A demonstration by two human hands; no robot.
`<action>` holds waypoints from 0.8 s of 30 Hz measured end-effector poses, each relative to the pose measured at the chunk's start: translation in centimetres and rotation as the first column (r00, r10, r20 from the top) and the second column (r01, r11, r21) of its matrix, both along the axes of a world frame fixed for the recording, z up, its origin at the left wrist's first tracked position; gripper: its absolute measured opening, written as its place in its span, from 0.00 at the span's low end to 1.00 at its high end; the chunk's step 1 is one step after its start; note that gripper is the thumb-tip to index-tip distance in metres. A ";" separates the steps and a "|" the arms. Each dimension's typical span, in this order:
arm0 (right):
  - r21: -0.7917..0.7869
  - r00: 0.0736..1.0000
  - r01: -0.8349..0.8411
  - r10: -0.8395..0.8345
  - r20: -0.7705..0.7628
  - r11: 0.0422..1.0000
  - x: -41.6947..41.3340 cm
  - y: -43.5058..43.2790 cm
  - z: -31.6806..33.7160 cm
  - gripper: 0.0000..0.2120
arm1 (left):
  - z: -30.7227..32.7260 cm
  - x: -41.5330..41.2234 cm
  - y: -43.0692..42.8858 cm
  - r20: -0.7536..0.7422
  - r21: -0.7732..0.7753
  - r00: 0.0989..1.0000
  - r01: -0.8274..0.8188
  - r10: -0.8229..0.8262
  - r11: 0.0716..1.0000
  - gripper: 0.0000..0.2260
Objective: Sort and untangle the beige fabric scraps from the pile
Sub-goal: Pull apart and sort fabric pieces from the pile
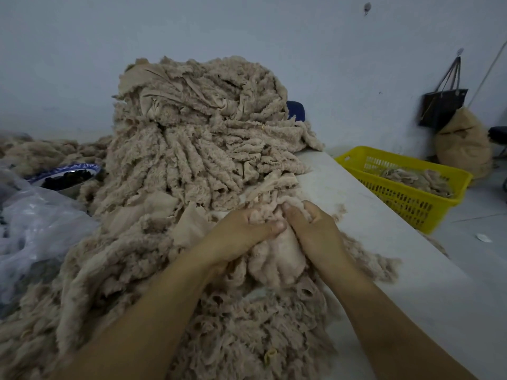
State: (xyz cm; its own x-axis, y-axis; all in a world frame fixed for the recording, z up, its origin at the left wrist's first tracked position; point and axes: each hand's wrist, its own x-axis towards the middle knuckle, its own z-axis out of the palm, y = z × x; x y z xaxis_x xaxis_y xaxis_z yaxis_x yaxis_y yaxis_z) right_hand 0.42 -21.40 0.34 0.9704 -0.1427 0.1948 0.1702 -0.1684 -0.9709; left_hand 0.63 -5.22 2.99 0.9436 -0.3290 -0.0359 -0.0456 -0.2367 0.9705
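A beige scrap (277,259) is gripped at its far end by left hand (241,229) and right hand (312,229); its length is laid from pile (197,138) toward the person.

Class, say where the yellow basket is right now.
In the head view the yellow basket sits on the right, beside the white table, with a stuffed tan sack behind it.

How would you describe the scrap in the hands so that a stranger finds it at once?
Start at the tall beige pile on the white table. At its near foot, the left hand and right hand grip one scrap. It is paler and pinker than its neighbours.
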 end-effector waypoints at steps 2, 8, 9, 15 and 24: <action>-0.073 1.000 0.009 -0.007 0.027 0.997 0.1 -0.2 -0.1 0.15 | 0.2 0.1 0.4 -0.032 -0.099 0.996 -0.083 0.081 0.992 0.04; -0.055 0.998 -0.054 0.052 -0.027 0.997 0.1 -0.4 -0.2 0.19 | 0.4 0.4 1.4 -0.244 -0.314 0.964 -0.181 0.105 0.932 0.13; -0.001 0.996 -0.076 0.076 -0.037 0.997 -0.1 -0.4 -0.1 0.20 | 0.3 0.6 1.5 -0.253 -0.311 0.962 -0.183 0.105 0.933 0.12; 0.150 0.984 -0.173 0.178 -0.024 0.973 0.3 -0.6 -0.4 0.18 | 0.4 0.9 1.5 -0.212 -0.294 0.971 -0.171 0.110 0.941 0.23; 0.258 0.956 -0.250 0.280 -0.085 0.933 0.8 -0.6 -0.8 0.15 | 1.4 0.0 1.2 -0.262 -0.335 0.949 -0.260 0.176 0.905 0.12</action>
